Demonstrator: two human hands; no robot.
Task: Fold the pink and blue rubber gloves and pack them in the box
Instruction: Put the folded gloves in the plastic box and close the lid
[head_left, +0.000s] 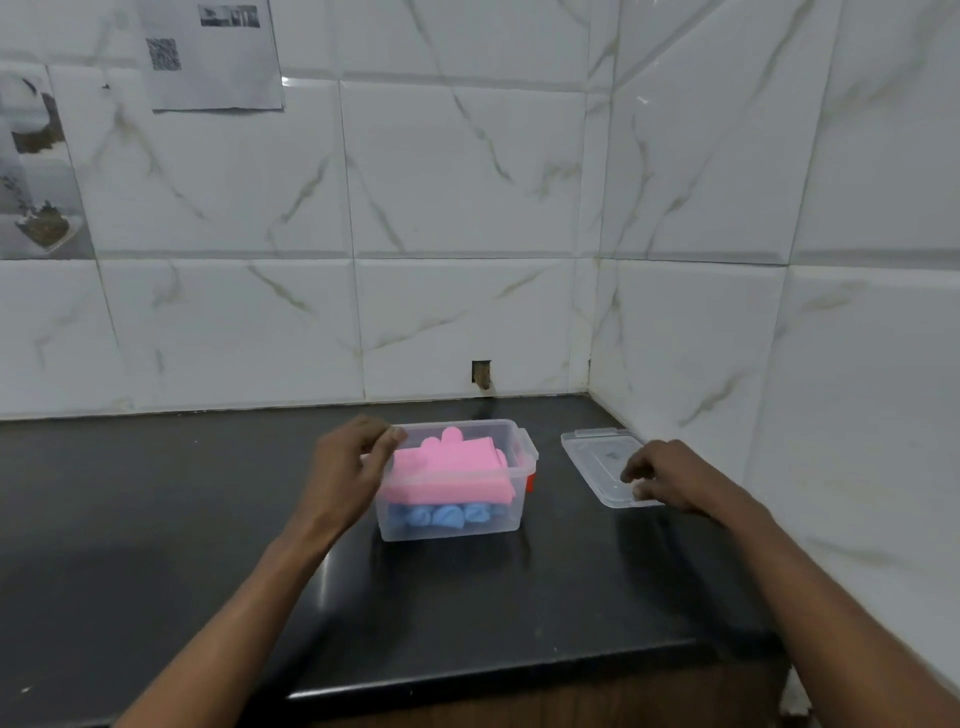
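A clear plastic box (511, 512) stands on the black counter. Inside it the folded pink gloves (447, 475) lie on top of the blue gloves (441, 517). My left hand (345, 467) grips the box's left rim, thumb over the far left corner. The clear lid (597, 457) lies flat to the right of the box. My right hand (662, 478) is over the lid's near right corner, its fingers curled down onto the edge.
The black counter (156, 519) ends at a front edge near the bottom of the view. White tiled walls close it off at the back and right. Papers hang on the wall at upper left (218, 57).
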